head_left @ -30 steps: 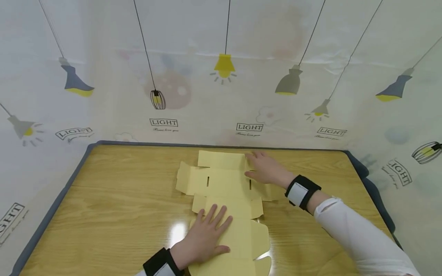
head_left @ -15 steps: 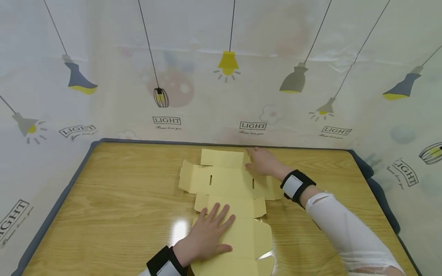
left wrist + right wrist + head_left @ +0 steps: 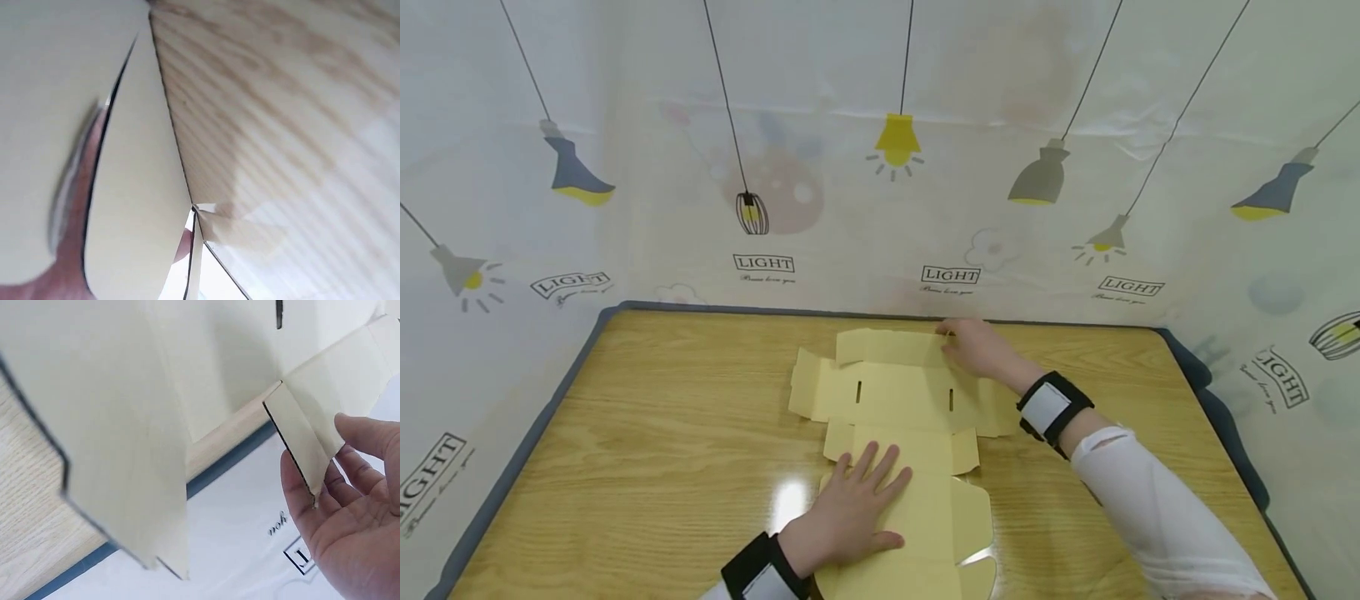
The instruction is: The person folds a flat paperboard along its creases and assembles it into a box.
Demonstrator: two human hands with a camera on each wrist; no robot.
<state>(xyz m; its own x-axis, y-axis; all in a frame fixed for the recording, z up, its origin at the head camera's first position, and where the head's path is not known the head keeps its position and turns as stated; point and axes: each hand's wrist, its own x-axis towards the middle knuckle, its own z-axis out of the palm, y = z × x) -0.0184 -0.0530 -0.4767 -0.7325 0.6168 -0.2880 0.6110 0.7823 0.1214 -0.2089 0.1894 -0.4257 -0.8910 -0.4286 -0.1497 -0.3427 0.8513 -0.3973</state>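
Observation:
A flat, unfolded pale-yellow cardboard box (image 3: 902, 396) lies lengthwise on the table, with side flaps and two narrow slots. My left hand (image 3: 850, 508) presses on its near part, fingers spread. At the far right corner my right hand (image 3: 981, 350) holds the end panel, partly covering it. From the right wrist view, the thumb and fingers of that hand (image 3: 356, 512) pinch the panel beside a small flap (image 3: 297, 437), which stands bent up. Close cardboard (image 3: 137, 169) fills the left side of the left wrist view, where most of the left hand is hidden.
The wood-grain table (image 3: 662, 433) has a dark grey edge (image 3: 737, 311) along the back. Behind it hangs a pale wall covering (image 3: 850, 225) printed with lamps, close to the right hand. Light reflects off the tabletop beside the left hand.
My right hand's fingers have gone from lying extended on the far right corner to curling round it, and the end panel tilts up slightly. The left hand stays put; the head view has shifted slightly.

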